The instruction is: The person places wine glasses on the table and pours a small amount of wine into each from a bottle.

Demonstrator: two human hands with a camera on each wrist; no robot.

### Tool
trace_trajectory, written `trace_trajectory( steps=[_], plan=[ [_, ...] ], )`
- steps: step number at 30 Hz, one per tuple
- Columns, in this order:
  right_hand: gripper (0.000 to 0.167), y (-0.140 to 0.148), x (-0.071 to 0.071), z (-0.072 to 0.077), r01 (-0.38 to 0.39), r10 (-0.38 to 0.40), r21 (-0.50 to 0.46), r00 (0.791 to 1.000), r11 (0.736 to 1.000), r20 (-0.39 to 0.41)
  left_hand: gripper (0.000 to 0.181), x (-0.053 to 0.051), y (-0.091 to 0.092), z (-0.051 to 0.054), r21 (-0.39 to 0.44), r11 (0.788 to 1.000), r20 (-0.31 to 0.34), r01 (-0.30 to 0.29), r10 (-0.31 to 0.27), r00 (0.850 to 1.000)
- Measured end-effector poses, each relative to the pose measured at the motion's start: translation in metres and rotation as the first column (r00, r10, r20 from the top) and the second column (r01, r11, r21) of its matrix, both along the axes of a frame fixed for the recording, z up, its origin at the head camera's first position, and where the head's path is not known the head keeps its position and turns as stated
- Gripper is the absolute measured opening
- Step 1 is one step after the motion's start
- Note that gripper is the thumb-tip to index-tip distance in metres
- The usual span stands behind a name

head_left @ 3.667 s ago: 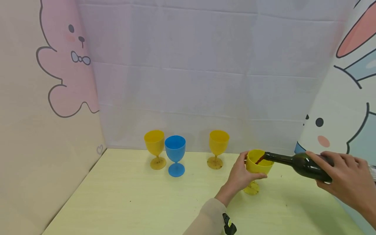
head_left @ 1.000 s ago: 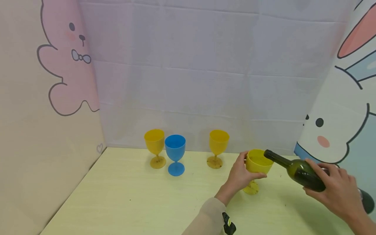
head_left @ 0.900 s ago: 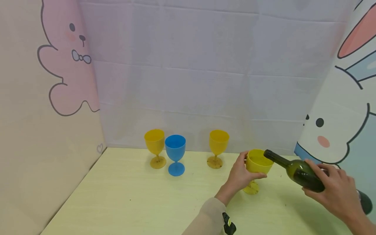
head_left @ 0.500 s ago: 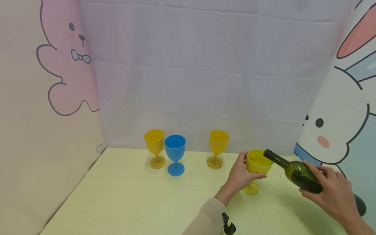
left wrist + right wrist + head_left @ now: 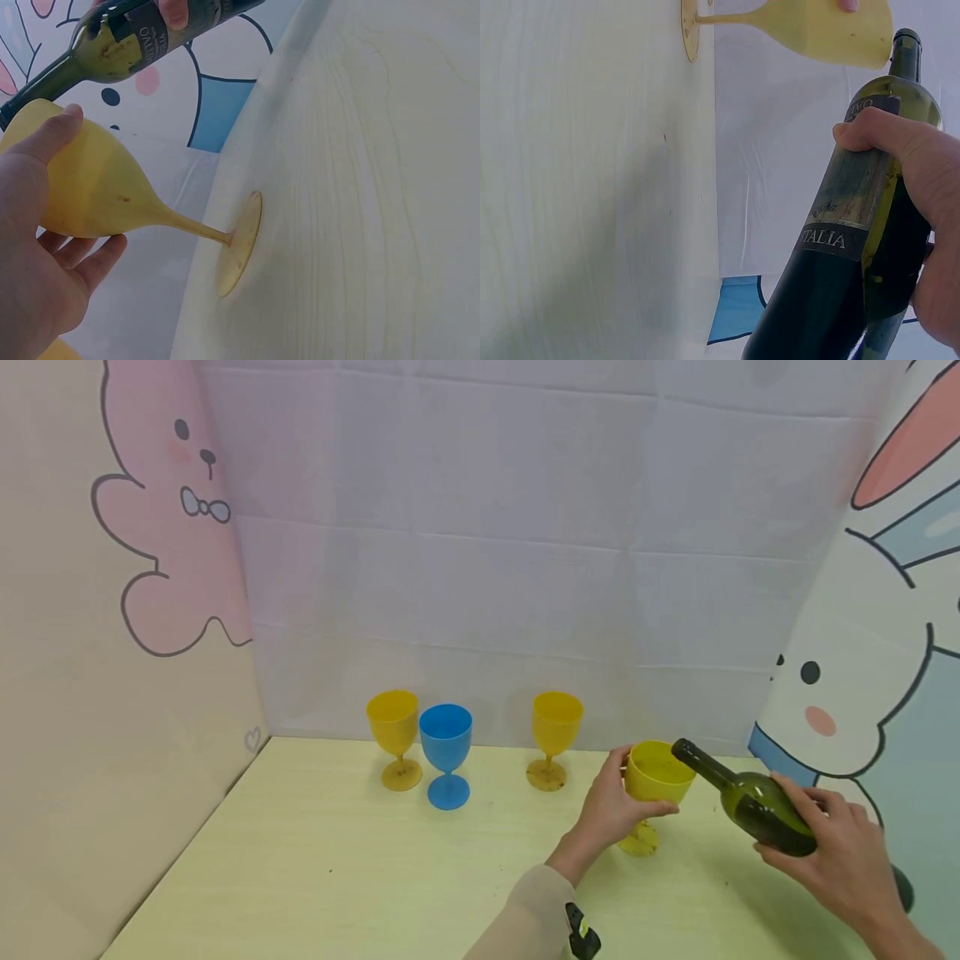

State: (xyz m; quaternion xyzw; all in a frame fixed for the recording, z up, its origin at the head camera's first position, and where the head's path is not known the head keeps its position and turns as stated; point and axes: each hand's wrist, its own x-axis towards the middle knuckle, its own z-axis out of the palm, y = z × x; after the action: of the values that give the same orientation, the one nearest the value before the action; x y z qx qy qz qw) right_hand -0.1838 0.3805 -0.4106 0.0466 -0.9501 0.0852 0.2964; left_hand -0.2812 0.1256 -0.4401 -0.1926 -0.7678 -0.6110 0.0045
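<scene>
My left hand (image 5: 611, 806) grips the bowl of a yellow goblet (image 5: 654, 783) whose foot rests on the table at the right; in the left wrist view the goblet (image 5: 101, 180) shows its stem and round foot. My right hand (image 5: 843, 852) holds a dark green wine bottle (image 5: 761, 806) round its body, tilted neck-up toward the left. The bottle's mouth is at the goblet's right rim. No stream of liquid shows at the mouth. A label reading ITALIA is visible on the bottle (image 5: 832, 225) in the right wrist view. The goblet's contents cannot be made out.
At the back of the pale wooden table (image 5: 315, 868) stand a yellow goblet (image 5: 393, 722), a blue goblet (image 5: 446, 739) close beside it, and another yellow goblet (image 5: 557, 722) further right. A white cloth (image 5: 450, 568) hangs behind, with cartoon-printed walls at both sides.
Earlier, red liquid ran from the near-level bottle into the goblet. Since then, the bottle's base has dropped and the stream has stopped; the right hand has drifted left and down. The left hand stays put.
</scene>
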Motion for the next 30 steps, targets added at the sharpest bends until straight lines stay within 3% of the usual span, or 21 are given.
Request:
trace_trajectory(
  steps=[11,30],
  plan=[
    [0.117,-0.0051,-0.0008,-0.0019,0.001,-0.001,-0.064,1.000,0.998,-0.013,0.086,0.0005,-0.0005,-0.0003,-0.018,1.000,-0.020,-0.005,0.004,1.000],
    [0.114,-0.0080,-0.0081,0.0054,-0.070,0.048,-0.162,0.990,0.984,-0.136,0.088,-0.0012,-0.0005,-0.0041,-0.043,0.999,-0.049,-0.002,0.000,0.999]
  ],
)
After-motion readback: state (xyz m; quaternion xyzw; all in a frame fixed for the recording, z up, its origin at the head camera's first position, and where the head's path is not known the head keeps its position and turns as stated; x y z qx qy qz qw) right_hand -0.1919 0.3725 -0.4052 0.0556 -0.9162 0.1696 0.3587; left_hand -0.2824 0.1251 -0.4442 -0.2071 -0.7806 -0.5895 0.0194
